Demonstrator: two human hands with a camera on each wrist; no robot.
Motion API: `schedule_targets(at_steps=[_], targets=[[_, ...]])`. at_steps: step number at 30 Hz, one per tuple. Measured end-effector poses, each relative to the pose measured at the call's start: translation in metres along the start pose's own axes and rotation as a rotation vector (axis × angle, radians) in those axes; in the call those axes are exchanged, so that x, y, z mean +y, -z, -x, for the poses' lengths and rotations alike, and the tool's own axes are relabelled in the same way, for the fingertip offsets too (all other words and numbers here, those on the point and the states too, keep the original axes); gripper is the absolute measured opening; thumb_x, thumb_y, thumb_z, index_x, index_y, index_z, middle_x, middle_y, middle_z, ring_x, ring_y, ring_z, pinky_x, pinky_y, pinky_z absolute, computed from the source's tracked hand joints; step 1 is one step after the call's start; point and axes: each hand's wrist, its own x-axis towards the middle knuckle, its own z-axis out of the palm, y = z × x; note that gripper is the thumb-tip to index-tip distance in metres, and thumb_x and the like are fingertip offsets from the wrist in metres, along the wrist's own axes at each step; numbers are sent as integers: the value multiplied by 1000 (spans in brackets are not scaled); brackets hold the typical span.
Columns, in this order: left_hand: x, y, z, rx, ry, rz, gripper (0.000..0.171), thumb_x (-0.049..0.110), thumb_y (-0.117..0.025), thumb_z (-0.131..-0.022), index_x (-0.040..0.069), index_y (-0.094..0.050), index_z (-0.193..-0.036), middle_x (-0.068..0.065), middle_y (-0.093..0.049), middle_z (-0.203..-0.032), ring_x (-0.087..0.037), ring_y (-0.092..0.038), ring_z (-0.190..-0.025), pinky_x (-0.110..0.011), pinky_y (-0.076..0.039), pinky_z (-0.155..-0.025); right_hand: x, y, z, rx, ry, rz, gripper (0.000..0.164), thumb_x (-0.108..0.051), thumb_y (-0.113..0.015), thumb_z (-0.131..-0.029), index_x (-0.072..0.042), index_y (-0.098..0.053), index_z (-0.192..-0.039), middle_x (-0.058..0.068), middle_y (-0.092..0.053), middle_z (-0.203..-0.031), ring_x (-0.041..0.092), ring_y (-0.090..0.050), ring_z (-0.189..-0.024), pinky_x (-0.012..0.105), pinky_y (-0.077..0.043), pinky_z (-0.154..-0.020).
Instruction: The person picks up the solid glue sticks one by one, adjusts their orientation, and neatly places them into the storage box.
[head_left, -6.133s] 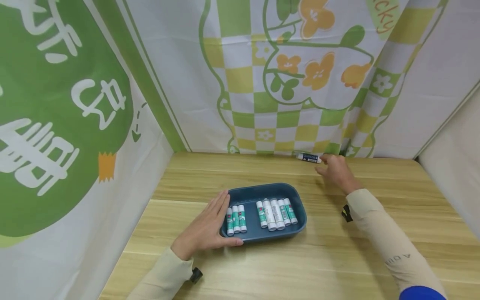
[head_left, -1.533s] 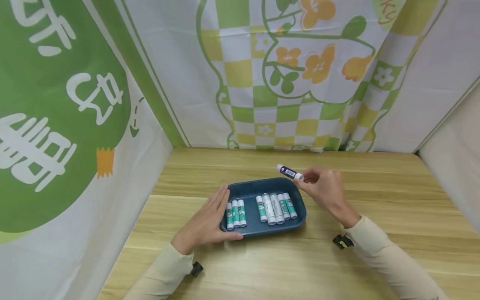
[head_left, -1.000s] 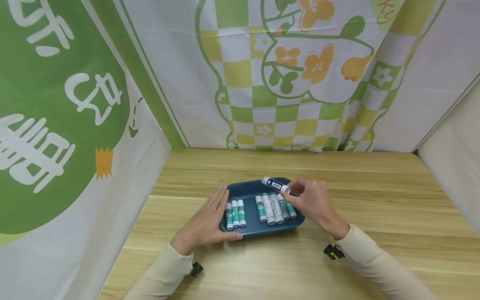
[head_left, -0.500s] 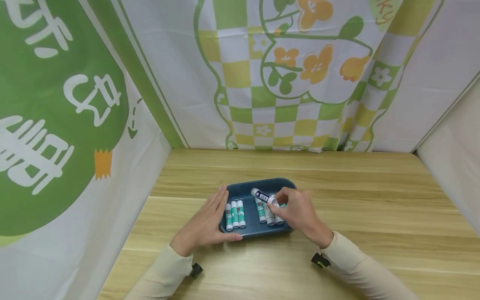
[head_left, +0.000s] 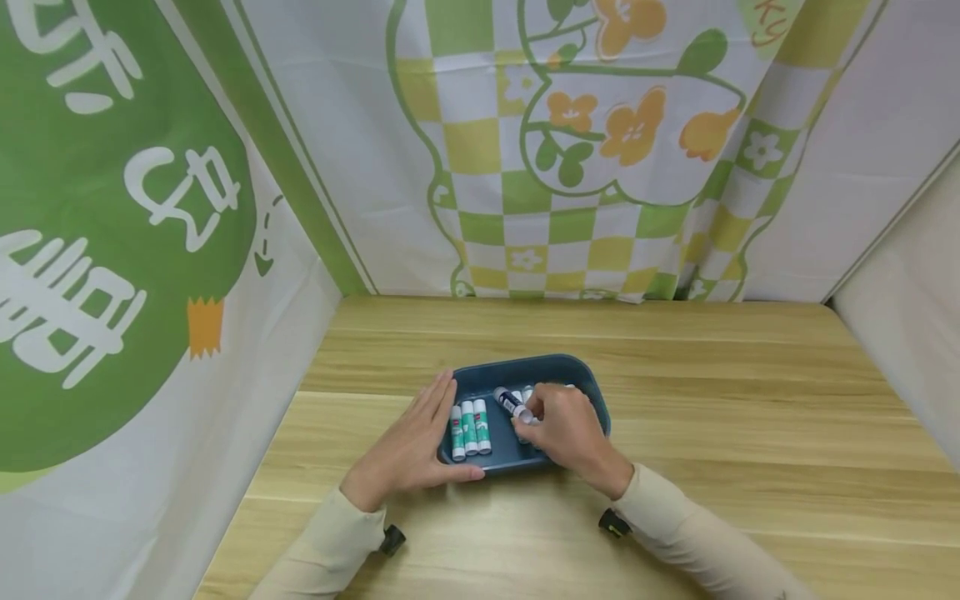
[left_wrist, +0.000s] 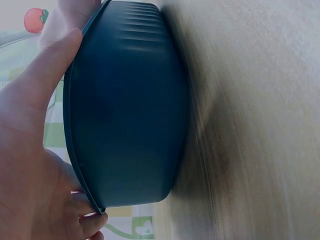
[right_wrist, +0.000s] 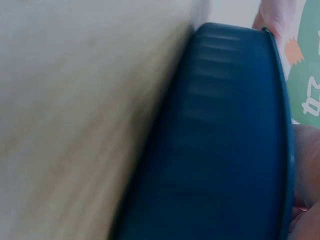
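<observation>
A dark blue plastic tray point(head_left: 588, 379) sits on the table. My left hand point(head_left: 408, 446) holds its left end, thumb on the near rim and fingers over the far rim; the left wrist view shows the tray's outer wall point(left_wrist: 130, 110) below them. Inside the tray, my right hand point(head_left: 567, 429) pinches a glue stick point(head_left: 510, 402) with a navy label and white ends by its near end. Three green-and-white glue sticks point(head_left: 470, 427) lie side by side at the tray's left. More glue sticks lie at the right, mostly hidden beneath my right hand.
The wood-grain table point(head_left: 712, 375) extends around the tray. A white curtain with green and yellow checks point(head_left: 551, 225) hangs along the back edge, and a green-printed cloth point(head_left: 150, 333) covers the left side. Dark wrist cameras point(head_left: 615, 522) sit under both wrists.
My right hand picked up the navy glue stick from the table's back edge, carried it toward me and left over the tray, and lowered it into the middle. My left hand stayed on the tray.
</observation>
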Motion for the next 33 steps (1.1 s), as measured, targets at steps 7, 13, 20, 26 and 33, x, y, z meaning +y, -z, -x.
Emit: schedule_targets(at_steps=[7,13,20,26,33], targets=[[0,1,1,-3,-8,5,134,86,-64,-82,2,-5,-169,-13,3,-179,-29,-3,-168,-53,-20,-134,-1,-10,0,-29,28,38,23,-27,-95,-79,-13,-76,-78,-5,-69,-71,0,-53,-60,15,-47,-55],[-1,2,1,3,-13,2,134,85,-64,-83,1,-6,-169,-13,4,-179,-29,-3,-168,-53,-19,-134,1,-8,0,-49,74,12,29,-36,-95,-79,-10,-81,-82,-3,-76,-74,-2,-64,-63,14,-55,-60],[0,2,0,0,3,12,136,87,-64,-81,2,-6,-170,-10,4,-180,-29,-4,-168,-53,-19,-134,11,8,4,-55,65,-28,27,-31,-91,-84,-8,-82,-94,1,-79,-84,8,-72,-74,25,-63,-69],[-1,4,-1,3,4,2,137,86,-66,-80,1,-6,-169,-17,-2,-179,-33,-8,-167,-55,-20,-134,22,34,11,-64,27,19,28,-30,-83,-93,-5,-80,-106,6,-80,-100,18,-75,-90,38,-66,-80],[-4,8,1,-3,5,-11,137,86,-65,-80,2,-4,-169,-18,-3,-179,-33,-8,-167,-53,-18,-134,43,65,14,-55,-13,31,38,-30,-73,-102,1,-74,-123,18,-77,-119,32,-75,-106,51,-63,-91]])
